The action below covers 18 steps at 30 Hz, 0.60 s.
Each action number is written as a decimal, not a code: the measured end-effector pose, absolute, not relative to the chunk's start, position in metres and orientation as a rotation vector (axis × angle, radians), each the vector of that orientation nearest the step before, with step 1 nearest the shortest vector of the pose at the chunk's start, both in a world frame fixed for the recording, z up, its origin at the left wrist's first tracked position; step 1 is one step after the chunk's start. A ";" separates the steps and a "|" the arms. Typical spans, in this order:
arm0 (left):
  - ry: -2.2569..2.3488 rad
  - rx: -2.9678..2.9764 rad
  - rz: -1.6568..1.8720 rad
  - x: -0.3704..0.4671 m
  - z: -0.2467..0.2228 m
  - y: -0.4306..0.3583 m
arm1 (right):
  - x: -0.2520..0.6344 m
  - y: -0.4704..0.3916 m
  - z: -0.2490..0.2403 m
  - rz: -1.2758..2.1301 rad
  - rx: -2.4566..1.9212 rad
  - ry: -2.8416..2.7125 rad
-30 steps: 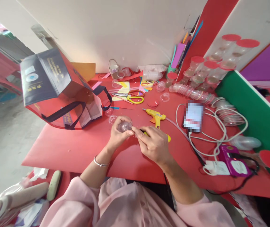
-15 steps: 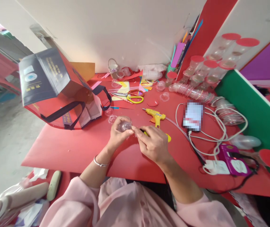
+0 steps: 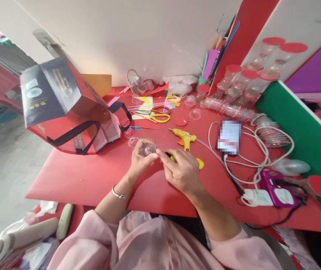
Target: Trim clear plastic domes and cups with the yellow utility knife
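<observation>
Clasped in my left hand (image 3: pixel 142 159) is a small clear plastic dome lid (image 3: pixel 148 150), its rounded part facing my right hand. My right hand (image 3: pixel 181 168) grips a yellow-and-black utility knife (image 3: pixel 200 163); the yellow end sticks out past the palm and a black part shows by the fingers. Its tip is at the lid's edge, close to my left thumb, and the blade itself is too small to make out. A yellow hot glue gun (image 3: pixel 185 138) lies just beyond my right hand. Another clear dome lid (image 3: pixel 133 141) rests beyond my left fingers.
A large red and dark bag (image 3: pixel 64 108) stands at the left of the red table (image 3: pixel 73 178). Scissors (image 3: pixel 159 114), paper scraps and stacked clear cups (image 3: pixel 227 108) lie behind. Right are a phone (image 3: pixel 229 137), white cables and a purple power strip (image 3: pixel 278 187).
Both hands keep almost the same pose around the lid and the knife. The view has shifted very slightly; nothing has been let go or taken up.
</observation>
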<state>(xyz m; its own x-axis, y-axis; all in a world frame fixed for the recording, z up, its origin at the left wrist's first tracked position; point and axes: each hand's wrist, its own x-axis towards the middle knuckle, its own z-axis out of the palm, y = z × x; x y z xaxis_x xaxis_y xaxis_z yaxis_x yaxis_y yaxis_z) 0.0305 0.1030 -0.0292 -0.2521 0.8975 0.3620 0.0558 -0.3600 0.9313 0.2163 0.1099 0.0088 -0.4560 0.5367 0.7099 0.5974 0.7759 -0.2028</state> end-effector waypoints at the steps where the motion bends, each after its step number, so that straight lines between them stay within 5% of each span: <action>1: 1.210 1.357 1.685 0.031 -0.029 0.103 | 0.216 0.110 0.008 -0.100 -0.842 -2.154; 18: 1.174 1.059 1.730 0.037 -0.017 0.099 | 0.214 0.110 0.006 -0.164 -0.819 -2.152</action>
<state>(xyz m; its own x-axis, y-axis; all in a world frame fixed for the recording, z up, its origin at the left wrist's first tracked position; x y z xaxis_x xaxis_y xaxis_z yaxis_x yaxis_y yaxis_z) 0.0369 0.0993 -0.0172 -0.3515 0.9130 0.2072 -0.1442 -0.2715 0.9516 0.2139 0.1102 0.0064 -0.4618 0.5005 0.7323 0.6058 0.7810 -0.1518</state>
